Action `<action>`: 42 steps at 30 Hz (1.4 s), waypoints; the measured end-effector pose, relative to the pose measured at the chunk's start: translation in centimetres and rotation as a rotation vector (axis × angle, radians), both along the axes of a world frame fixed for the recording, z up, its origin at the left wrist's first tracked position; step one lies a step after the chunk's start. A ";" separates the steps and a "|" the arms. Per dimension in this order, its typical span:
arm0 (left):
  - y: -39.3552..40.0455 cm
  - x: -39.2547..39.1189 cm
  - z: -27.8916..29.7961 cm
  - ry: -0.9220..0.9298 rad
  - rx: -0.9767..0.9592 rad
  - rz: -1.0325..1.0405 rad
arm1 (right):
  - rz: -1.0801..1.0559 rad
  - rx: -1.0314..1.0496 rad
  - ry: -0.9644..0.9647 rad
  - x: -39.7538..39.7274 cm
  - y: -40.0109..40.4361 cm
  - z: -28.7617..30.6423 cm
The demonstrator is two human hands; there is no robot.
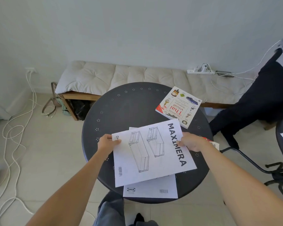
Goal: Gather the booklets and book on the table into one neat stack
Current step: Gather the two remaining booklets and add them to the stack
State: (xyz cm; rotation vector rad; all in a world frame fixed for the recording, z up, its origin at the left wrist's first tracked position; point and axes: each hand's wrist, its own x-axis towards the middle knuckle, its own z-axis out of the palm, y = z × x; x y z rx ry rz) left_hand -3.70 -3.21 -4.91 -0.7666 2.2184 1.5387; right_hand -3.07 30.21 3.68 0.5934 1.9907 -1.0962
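— What have your fingers got?

— My left hand (pixel 107 143) pinches the left edge of the MAXIMERA booklet (pixel 151 152), thumb on top, fingers (pixel 104 137) curled underneath, closed narrow on the paper. My right hand (pixel 192 141) does the same on the right edge, thumb (pixel 180 142) pressing by the title. Both are clamped on it, neither spread.

— Why hold it at both sides?

— I'd say so thin paper doesn't sag, and so I can turn it. It sits skewed over the second booklet (pixel 150 188), which lies squarer, its IKEA end poking over the tabletop's (pixel 129 105) near edge. Two grips let me square one over the other before letting go.

— Is it resting or lifted?

— I can't tell; it looks close above the lower one, possibly touching.

— And the book?

— The Thai dictionary (pixel 179 106) lies flat near the far right edge, its near corner just beside the booklet's far corner, not yet in the pile. Something small, red and white (pixel 213 143), peeks out behind my right wrist at the right edge; too hidden to name.

— What's left?

— Aligning these two, then bringing the book over, I'd judge.
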 end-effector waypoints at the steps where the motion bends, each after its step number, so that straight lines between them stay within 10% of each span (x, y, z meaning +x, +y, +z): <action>1: -0.1 -0.1 0.3 0.016 -0.004 0.010 | 0.006 -0.003 -0.004 -0.3 0.0 0.0; 6: -0.8 -0.4 1.1 0.011 0.084 0.024 | 0.087 0.019 -0.046 -1.1 0.0 0.2; 16: 1.7 1.2 2.0 -0.174 0.062 -0.704 | 0.207 0.263 0.039 -1.8 -1.6 -1.0; 25: 2.3 3.0 -0.1 -0.178 0.153 -0.493 | 0.154 0.522 0.109 -3.2 -0.7 -1.9; 34: 2.3 4.9 -1.3 -0.258 0.266 -0.147 | -0.490 0.003 -0.028 0.5 0.4 -4.8; 42: 5.0 6.0 -2.1 -0.237 0.210 -0.097 | -0.293 0.275 0.084 2.4 -2.2 -8.0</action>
